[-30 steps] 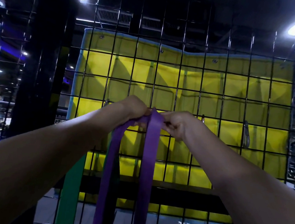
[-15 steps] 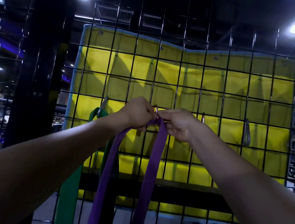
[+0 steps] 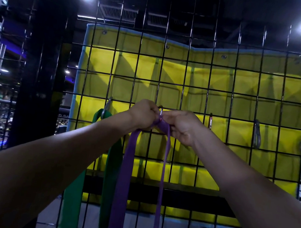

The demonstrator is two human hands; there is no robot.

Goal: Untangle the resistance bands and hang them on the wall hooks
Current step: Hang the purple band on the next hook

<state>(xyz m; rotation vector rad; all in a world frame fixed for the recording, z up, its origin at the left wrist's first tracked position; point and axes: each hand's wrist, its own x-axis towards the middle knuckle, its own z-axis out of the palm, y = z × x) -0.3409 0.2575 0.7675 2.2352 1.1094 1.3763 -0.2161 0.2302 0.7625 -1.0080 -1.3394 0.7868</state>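
Against the black wire grid wall (image 3: 196, 85), backed by a yellow padded mat with a pale blue border (image 3: 244, 83), a row of metal snap hooks hangs from one horizontal wire. Grid placement makes sense: any cell can take a hook, and bands drop clear below. Wide green flat rubber resistance band (image 3: 72, 195) already hangs from the leftmost grey snap hook (image 3: 107, 106), both strands falling straight, apparently done. Two more hooks to the right, a reddish one (image 3: 210, 121) and a larger grey one (image 3: 257, 134), carry nothing visible. Purple flat rubber resistance band (image 3: 124, 177) is at the hook between the hands, its two strands trailing down out of view. Left hand (image 3: 143, 114) is clenched around the band's bunched top; right hand (image 3: 181, 126) pinches the fold from the other side, both pressed close to the small silver snap hook (image 3: 160, 113), probably to feed the loop past the gate. Whether the band is already seated cannot be told; fingers cover it. Only partial lettering, "O GA", shows low in the dim background left of the mat (image 3: 63, 115); no brand legible on the bands.
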